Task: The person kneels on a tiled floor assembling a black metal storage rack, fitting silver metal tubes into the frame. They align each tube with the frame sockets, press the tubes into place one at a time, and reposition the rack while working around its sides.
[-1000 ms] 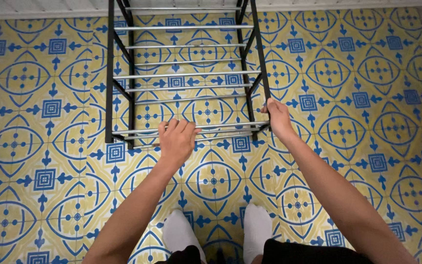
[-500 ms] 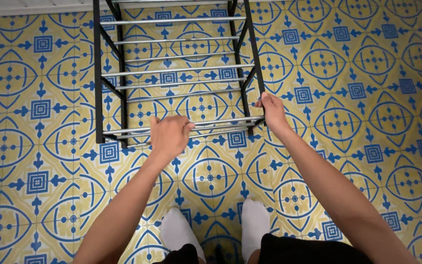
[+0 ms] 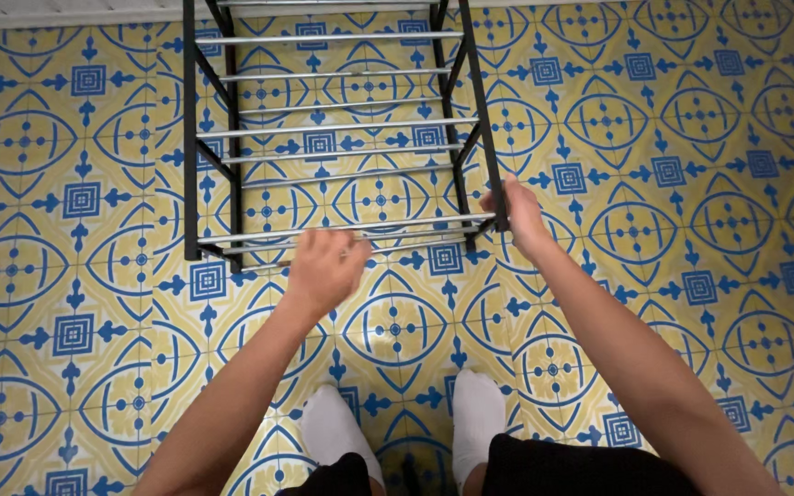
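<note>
While the right hand grips the rack, the left hand hovers

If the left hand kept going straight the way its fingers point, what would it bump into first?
Probably the silver front rails of the black rack: the left hand points at them from just short. Depth is unclear, so it may pass above.
</note>
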